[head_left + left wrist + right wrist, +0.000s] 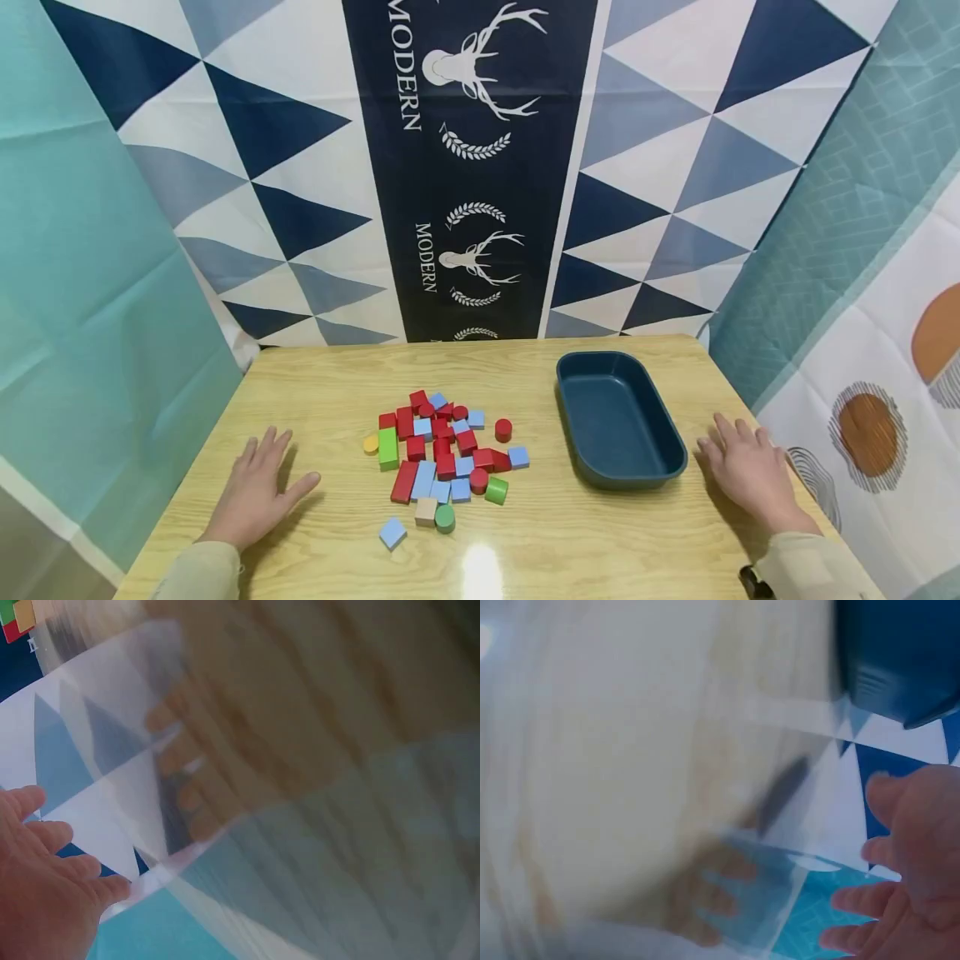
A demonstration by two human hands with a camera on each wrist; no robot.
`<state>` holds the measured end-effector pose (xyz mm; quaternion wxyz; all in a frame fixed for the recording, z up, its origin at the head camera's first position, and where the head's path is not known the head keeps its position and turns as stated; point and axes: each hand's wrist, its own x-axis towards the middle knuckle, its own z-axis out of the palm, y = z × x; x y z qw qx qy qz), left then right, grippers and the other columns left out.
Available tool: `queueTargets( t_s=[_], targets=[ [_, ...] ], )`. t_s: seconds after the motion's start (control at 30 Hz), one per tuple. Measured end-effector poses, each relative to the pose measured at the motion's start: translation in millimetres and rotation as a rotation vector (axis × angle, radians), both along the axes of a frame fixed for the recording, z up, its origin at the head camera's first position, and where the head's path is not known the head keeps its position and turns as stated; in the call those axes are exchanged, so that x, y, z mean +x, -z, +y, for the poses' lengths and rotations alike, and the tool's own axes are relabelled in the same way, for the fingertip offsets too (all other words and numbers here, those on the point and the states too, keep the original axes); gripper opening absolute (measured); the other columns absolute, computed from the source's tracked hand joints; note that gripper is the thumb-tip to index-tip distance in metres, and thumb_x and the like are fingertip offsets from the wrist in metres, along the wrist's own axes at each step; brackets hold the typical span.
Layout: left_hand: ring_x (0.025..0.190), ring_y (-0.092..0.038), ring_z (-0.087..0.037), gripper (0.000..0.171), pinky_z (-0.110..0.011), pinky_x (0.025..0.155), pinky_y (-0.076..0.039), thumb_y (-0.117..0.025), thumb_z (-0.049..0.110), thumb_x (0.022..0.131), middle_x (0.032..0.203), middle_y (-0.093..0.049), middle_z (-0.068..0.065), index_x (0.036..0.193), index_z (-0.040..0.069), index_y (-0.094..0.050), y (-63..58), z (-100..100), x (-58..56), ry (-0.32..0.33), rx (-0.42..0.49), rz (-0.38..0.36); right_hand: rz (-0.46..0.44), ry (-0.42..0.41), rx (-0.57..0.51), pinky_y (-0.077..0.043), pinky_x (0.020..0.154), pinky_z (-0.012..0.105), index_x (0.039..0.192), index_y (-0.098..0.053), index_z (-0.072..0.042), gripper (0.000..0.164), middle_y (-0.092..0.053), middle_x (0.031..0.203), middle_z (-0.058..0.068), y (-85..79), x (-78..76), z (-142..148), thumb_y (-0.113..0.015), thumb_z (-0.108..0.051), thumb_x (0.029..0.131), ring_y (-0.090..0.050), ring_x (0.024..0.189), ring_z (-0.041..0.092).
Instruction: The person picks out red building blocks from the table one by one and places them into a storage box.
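Note:
In the head view my left hand (253, 493) is over the left side of the table, fingers spread and thumb toward the blocks, holding nothing. To its right lies a loose cluster of red blocks (416, 448), light blue blocks (423, 480), a green rectangular block (387, 449), a yellow round piece (371, 443), a tan cube (426, 511) and green cylinders (497, 490). A dark blue plastic basin (622, 482) stands right of them. Beside its right edge is my right hand (750, 477), apart from it, fingers relaxed and holding nothing. Both wrist views show extended fingers.
The pale wooden table (315, 383) is glossy. A patterned cloth (300, 167) hangs behind its far edge, with a teal cloth (97, 275) on the left and another patterned cloth on the right. One light blue block (392, 533) lies apart near the front.

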<state>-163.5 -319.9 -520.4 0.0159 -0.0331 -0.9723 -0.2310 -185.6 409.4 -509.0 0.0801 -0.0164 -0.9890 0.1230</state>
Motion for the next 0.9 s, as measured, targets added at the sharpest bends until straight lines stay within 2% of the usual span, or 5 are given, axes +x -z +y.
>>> queueTargets(
  t_s=[0.17, 0.33, 0.53, 0.67, 0.9],
  targets=[
    [0.15, -0.023, -0.069, 0.099, -0.081, 0.118, -0.024, -0.056, 0.068, 0.103, 0.17, -0.021, -0.04, 0.164, -0.005, -0.03, -1.2, 5.3, -2.1, -0.012, -0.018, -0.043, 0.148, -0.024, -0.122, -0.045, 0.1, 0.073, 0.139, -0.058, 0.013, 0.047, -0.059, 0.136, 0.042, -15.9, 8.9, -18.4, -0.05, -0.025, 0.113, -0.055, 0.123, 0.065],
    [0.147, -0.034, -0.066, 0.103, -0.077, 0.117, -0.033, -0.051, 0.074, 0.101, 0.164, -0.03, -0.043, 0.159, -0.011, -0.037, -1.6, 8.4, -2.4, -0.015, -0.056, -0.137, 0.352, -0.224, -0.231, -0.044, 0.1, 0.072, 0.127, -0.071, 0.003, 0.036, -0.07, 0.128, 0.032, -21.9, 28.6, -56.0, -0.076, -0.02, 0.1, -0.057, 0.125, 0.058],
    [0.142, -0.041, -0.066, 0.096, -0.076, 0.114, -0.037, -0.061, 0.069, 0.099, 0.157, -0.04, -0.045, 0.148, -0.012, -0.052, -1.2, 16.3, 3.4, 0.006, -0.139, -0.164, 0.332, -0.413, -0.143, -0.052, 0.097, 0.066, 0.114, -0.08, -0.012, 0.033, -0.079, 0.116, 0.01, -9.2, 46.1, -92.2, -0.09, -0.022, 0.085, -0.066, 0.123, 0.048],
    [0.141, -0.044, -0.066, 0.091, -0.076, 0.112, -0.04, -0.066, 0.065, 0.098, 0.155, -0.043, -0.044, 0.146, -0.011, -0.054, -5.3, 29.8, 11.6, 0.022, -0.13, -0.181, 0.36, -0.415, -0.097, -0.058, 0.092, 0.06, 0.106, -0.081, -0.018, 0.022, -0.079, 0.103, -0.002, 0.2, 47.4, -102.8, -0.088, -0.015, 0.085, -0.072, 0.112, 0.04],
    [0.14, -0.055, -0.051, 0.081, -0.068, 0.115, -0.044, -0.075, 0.059, 0.094, 0.149, -0.06, -0.029, 0.144, -0.003, -0.061, -14.0, 72.1, 28.9, 0.014, -0.032, -0.224, 0.405, -0.402, -0.054, -0.06, 0.089, 0.051, 0.102, -0.081, -0.018, 0.02, -0.08, 0.099, -0.005, 2.1, 47.3, -116.4, -0.087, -0.011, 0.084, -0.073, 0.104, 0.029]
  ],
)
